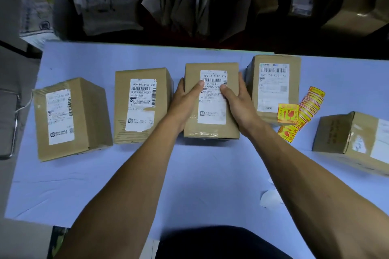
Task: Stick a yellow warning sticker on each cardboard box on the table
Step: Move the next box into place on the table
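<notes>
Several cardboard boxes with white shipping labels stand on the blue table (126, 174). My left hand (185, 99) and my right hand (237, 99) grip the middle box (211, 124) from both sides, thumbs lying on its label. To its right, a box (273, 82) carries a yellow warning sticker (288, 113) at its near right corner. A strip of yellow stickers (307, 109) lies on the table just right of that box. Two boxes stand to the left, one at the far left (71, 120) and one beside it (141, 105). Another box (353, 141) sits at the far right.
A white piece of backing paper (270, 198) lies on the table at the near right. Behind the table a dark shelf (189, 12) holds bagged parcels and a carton. A metal frame (12, 124) stands off the table's left edge.
</notes>
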{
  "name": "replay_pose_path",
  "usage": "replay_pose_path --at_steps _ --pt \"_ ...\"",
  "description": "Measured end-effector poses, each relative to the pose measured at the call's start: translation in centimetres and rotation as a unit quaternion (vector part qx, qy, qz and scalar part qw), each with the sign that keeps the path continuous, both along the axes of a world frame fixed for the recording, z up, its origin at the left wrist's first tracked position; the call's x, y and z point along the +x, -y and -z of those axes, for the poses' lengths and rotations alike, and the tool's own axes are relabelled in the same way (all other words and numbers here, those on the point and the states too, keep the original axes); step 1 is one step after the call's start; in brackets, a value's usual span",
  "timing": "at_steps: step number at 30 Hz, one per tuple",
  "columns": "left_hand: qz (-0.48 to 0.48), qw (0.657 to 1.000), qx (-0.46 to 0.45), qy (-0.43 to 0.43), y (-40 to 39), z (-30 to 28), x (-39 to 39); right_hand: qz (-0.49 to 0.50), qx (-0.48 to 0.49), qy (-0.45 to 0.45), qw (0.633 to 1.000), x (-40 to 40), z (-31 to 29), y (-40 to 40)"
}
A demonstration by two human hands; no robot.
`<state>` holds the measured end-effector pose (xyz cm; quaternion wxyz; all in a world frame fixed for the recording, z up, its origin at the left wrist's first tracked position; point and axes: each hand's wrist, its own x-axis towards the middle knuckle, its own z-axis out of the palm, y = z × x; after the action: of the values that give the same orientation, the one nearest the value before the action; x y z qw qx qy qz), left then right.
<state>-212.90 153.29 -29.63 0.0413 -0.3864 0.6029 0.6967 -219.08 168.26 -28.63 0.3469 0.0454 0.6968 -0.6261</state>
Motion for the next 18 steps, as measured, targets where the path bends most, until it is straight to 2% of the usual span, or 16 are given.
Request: replay_pose_path --at_steps 4,11,18 --pt "-0.008 1.000 0.008 -0.003 -0.4 -2.2 0.5 0.012 -0.024 -0.005 1.000 0.9 -1.7 -0.3" --pt "-0.024 0.997 0.019 -0.074 -3.4 -7.5 6.4 0.005 -0.044 -0.069 0.997 6.4 -6.2 -3.4" --pt "-0.025 0.998 0.017 -0.063 -8.9 -5.8 15.3 0.003 -0.015 -0.080 0.997 15.7 -5.6 -9.1"
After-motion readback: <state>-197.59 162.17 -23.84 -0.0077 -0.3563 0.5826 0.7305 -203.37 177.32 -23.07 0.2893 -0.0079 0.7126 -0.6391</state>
